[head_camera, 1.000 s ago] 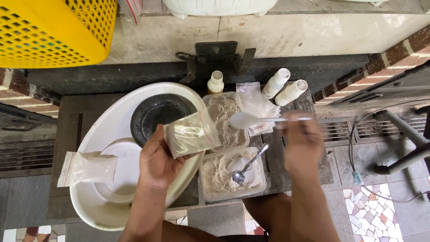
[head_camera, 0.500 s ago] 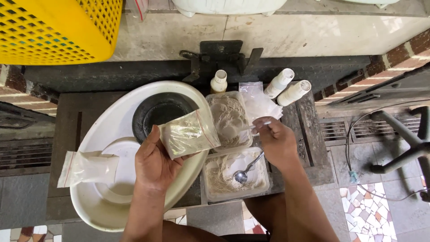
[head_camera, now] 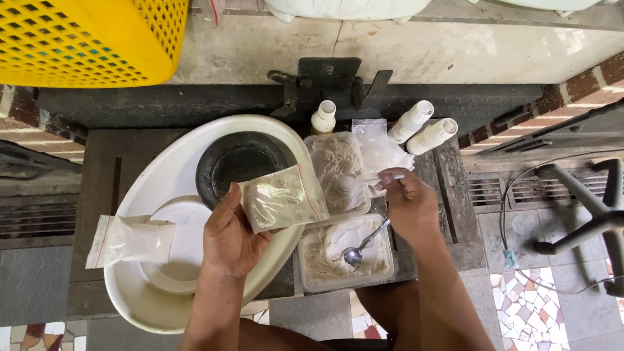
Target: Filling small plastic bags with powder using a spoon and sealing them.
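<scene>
Centrally, a white basin (head_camera: 162,175) holds a black bowl (head_camera: 237,166) and a filled bag (head_camera: 130,239), two tubs (head_camera: 344,244) hold pale powder, the near one a metal spoon (head_camera: 364,246), while the left hand (head_camera: 234,237) grips a powder pouch (head_camera: 281,198) above the basin and the right hand (head_camera: 409,205) pinches a white spoon (head_camera: 364,184) over the far tub.

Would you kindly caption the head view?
Left hand holds a powder-filled bag; right hand dips a white spoon into a tub.

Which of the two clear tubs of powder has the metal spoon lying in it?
The nearer tub, closest to the person, holds the metal spoon. The farther tub, by the bottles, has only a white plastic spoon dipped in by the right hand.
</scene>
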